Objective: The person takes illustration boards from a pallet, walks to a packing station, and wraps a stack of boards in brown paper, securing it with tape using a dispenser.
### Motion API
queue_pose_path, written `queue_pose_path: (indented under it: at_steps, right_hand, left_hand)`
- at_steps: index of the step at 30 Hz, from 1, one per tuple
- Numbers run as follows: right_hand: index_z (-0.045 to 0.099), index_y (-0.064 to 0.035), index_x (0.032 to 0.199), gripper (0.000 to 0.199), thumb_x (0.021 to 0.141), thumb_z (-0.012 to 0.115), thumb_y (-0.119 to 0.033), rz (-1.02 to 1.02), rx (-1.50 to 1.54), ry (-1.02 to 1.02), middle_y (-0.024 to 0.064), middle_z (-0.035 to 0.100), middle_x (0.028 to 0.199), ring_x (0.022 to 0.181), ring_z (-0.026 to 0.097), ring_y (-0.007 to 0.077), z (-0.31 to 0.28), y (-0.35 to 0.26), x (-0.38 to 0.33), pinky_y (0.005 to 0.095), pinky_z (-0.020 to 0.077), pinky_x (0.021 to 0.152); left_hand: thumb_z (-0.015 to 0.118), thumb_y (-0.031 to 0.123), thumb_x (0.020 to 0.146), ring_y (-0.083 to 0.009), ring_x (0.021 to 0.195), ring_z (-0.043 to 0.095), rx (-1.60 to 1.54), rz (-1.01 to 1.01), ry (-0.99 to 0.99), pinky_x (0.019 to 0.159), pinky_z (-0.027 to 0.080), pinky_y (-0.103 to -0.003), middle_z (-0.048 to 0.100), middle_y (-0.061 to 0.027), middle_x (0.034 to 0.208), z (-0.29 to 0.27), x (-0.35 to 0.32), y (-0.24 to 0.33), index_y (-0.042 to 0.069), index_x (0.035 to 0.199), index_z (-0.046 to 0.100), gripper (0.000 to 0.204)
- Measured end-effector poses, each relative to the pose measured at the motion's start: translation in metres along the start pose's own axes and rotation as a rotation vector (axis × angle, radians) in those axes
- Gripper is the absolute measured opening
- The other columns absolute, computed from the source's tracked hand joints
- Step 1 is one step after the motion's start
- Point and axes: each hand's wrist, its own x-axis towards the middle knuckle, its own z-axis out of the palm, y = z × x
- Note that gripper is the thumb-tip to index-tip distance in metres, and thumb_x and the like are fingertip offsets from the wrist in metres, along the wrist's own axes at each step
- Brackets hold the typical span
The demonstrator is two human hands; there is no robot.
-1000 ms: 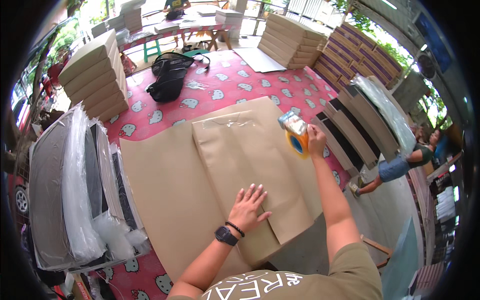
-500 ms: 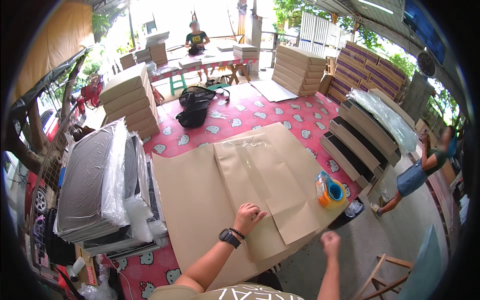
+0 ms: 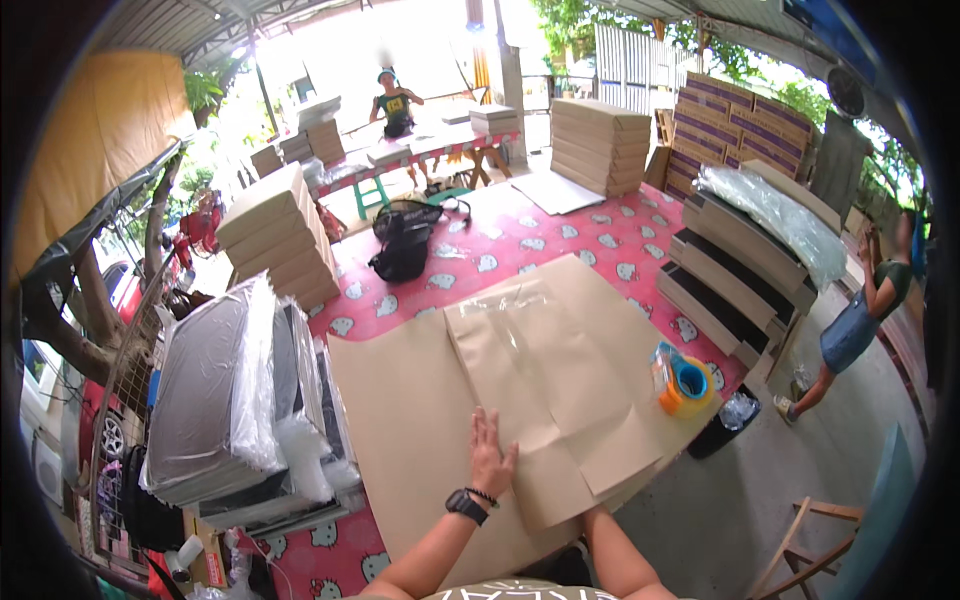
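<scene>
A flat parcel partly wrapped in brown kraft paper [image 3: 540,390] lies in front of me, with clear tape along its far end and middle seam. It rests on a wider brown sheet [image 3: 400,400]. My left hand [image 3: 491,463], wearing a black watch on its wrist, lies open with fingers extended on the parcel's near left side. My right forearm [image 3: 615,550] reaches to the parcel's near end, where the paper hides the hand. A blue and orange tape dispenser [image 3: 685,382] stands at the sheet's right edge.
Plastic-covered dark panels [image 3: 215,390] are stacked at left, and dark-faced boards [image 3: 735,280] at right. Wrapped parcels [image 3: 280,235] and a black bag [image 3: 405,245] sit on the pink tablecloth [image 3: 510,240]. One person [image 3: 395,105] is at the far table; another [image 3: 865,310] stands at right.
My left hand has gone from curled to flat on the paper. My right hand has moved left from beside the table to beneath the parcel's near end. The view has shifted slightly.
</scene>
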Motion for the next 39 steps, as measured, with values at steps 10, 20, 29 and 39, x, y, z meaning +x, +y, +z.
queue_pose_path:
  at_steps: [10,20,29,39]
  right_hand:
    - [0.039,-0.0004,0.124,0.064,0.074,0.059,-0.034,0.019,0.0,-0.447,0.0204,0.036,0.13,0.12,0.033,0.0305,-0.014,-0.039,-0.003,0.0354,0.0272,0.099]
    - [0.047,-0.0033,0.119,0.056,0.072,0.06,-0.03,-0.285,-0.016,-0.262,0.0229,0.045,0.121,0.115,0.039,0.0381,-0.011,-0.09,-0.104,0.0425,0.0281,0.098]
    - [0.054,-0.0031,0.11,0.037,0.079,0.055,-0.023,-0.479,-0.187,0.061,0.018,0.052,0.113,0.109,0.045,0.0353,-0.039,0.003,-0.001,0.0433,0.034,0.093]
    - [0.057,-0.0018,0.101,0.033,0.074,0.06,-0.019,-0.254,0.231,0.241,0.0157,0.058,0.096,0.092,0.053,0.0338,-0.061,-0.006,-0.033,0.0402,0.0399,0.085]
  left_hand:
    - [0.037,0.024,0.086,-0.0261,0.132,0.015,0.099,0.224,-0.519,0.105,0.007,-0.05,0.021,-0.0002,0.143,-0.021,0.002,-0.012,0.02,0.133,0.035,0.046]
    - [0.053,0.001,0.054,-0.0284,0.133,0.01,0.03,0.356,-0.738,0.108,0.014,-0.043,0.015,-0.0012,0.145,-0.045,0.024,-0.017,0.02,0.136,0.027,0.089]
    - [0.075,0.024,0.058,-0.0302,0.133,0.008,0.241,0.317,-0.424,0.106,0.017,-0.048,0.013,-0.0081,0.144,-0.034,0.003,-0.013,0.022,0.133,0.029,0.088]
    - [0.078,0.04,0.055,-0.0321,0.133,0.005,0.149,-0.042,-0.305,0.104,0.015,-0.051,-0.002,-0.0159,0.144,-0.016,-0.01,-0.022,0.009,0.138,0.002,0.116]
